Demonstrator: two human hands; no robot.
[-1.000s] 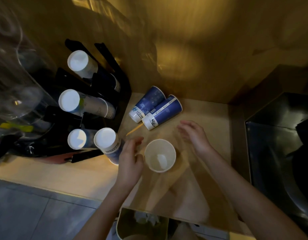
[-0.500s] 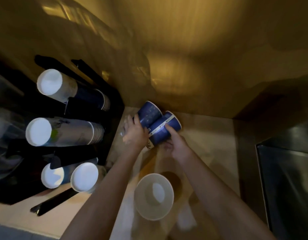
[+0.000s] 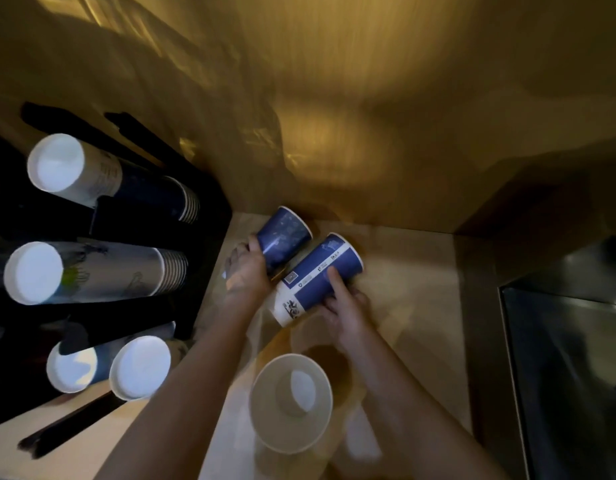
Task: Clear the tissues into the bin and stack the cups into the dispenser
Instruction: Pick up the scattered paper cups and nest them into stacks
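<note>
From the head view, two blue cups lie on their sides on the tabletop [image 3: 420,271] by the back wall, axes slanting up-right. The left hand [image 3: 247,271] grips the rear cup [image 3: 284,237] at its base; the right hand [image 3: 344,303] clasps the front cup [image 3: 320,277] mid-body. The dispenser [image 3: 209,216] stands just left, nearer the left hand.

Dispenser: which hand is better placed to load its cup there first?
Probably the left. The left hand grips the dark blue cup right beside the dispenser; the right hand holds the striped cup farther away.
</note>
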